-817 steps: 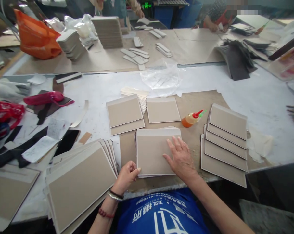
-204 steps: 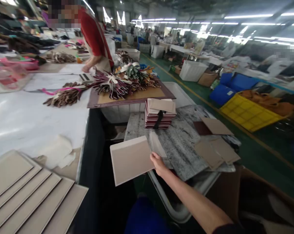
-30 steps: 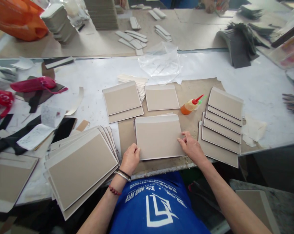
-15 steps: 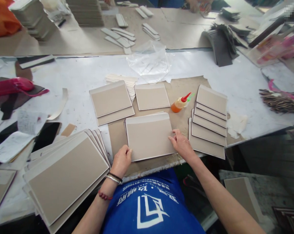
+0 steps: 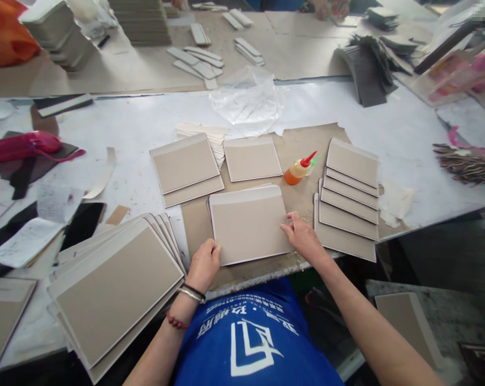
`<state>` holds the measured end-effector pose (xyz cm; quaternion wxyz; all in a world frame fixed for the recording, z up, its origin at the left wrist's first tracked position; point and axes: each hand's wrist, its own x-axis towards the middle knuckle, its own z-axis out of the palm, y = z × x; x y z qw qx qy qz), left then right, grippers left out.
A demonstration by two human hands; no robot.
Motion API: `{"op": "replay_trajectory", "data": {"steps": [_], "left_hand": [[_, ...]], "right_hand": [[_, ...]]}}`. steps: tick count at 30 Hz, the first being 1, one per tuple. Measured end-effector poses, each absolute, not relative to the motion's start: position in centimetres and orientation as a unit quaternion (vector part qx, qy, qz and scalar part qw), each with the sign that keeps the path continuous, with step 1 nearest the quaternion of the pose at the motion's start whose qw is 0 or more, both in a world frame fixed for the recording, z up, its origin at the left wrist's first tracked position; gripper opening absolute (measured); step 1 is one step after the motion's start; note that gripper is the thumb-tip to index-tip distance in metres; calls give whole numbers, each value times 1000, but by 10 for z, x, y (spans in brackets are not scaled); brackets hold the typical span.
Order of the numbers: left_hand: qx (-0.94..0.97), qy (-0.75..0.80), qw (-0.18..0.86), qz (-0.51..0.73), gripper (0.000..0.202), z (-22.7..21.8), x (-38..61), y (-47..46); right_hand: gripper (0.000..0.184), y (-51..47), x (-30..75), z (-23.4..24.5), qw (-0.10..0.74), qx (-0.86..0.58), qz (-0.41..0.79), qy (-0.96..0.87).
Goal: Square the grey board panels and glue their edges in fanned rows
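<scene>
A small pile of tan cardboard panels with white borders [image 5: 248, 222] lies on brown paper [image 5: 302, 142] at the table's near edge. My left hand [image 5: 204, 262] is curled against the pile's lower left corner, thumb on its edge. My right hand [image 5: 304, 238] pinches the pile's right edge with bent fingers. An orange glue bottle with a red tip [image 5: 299, 170] lies just beyond the pile to the right.
A fanned stack of panels [image 5: 349, 198] lies right of my hand, a bigger fanned stack [image 5: 117, 284] to the left. Two more panels [image 5: 186, 167] [image 5: 252, 158] lie behind. Clear plastic bag [image 5: 246, 102], pink item [image 5: 25, 146], papers at left. Other people's hands work at the far side.
Both hands stay on the pile's two sides; the view shifted slightly. Far earlier, my right hand carried one panel off to a bin on the right.
</scene>
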<state>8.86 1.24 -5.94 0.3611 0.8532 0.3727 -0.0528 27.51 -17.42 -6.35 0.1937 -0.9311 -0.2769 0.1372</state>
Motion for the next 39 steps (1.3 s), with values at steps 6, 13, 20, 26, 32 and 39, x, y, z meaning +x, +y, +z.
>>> {"op": "replay_trajectory", "data": {"steps": [6, 13, 20, 26, 32, 39], "left_hand": [[857, 368, 356, -47, 18, -61, 88, 12], [861, 367, 350, -32, 16, -63, 87, 10], [862, 371, 345, -27, 16, -65, 85, 9], [867, 365, 339, -15, 16, -67, 81, 8], [884, 348, 311, 16, 16, -73, 76, 6], [949, 269, 130, 96, 31, -79, 67, 7]], "right_hand": [[19, -174, 277, -66, 185, -933, 142, -273], [18, -174, 277, -68, 181, -933, 138, -279], [19, -173, 277, -67, 187, -933, 138, -277], [20, -174, 277, -65, 199, -931, 148, -266], [20, -174, 277, -65, 213, -928, 150, -265], [21, -177, 280, -71, 220, -925, 144, -273]]}}
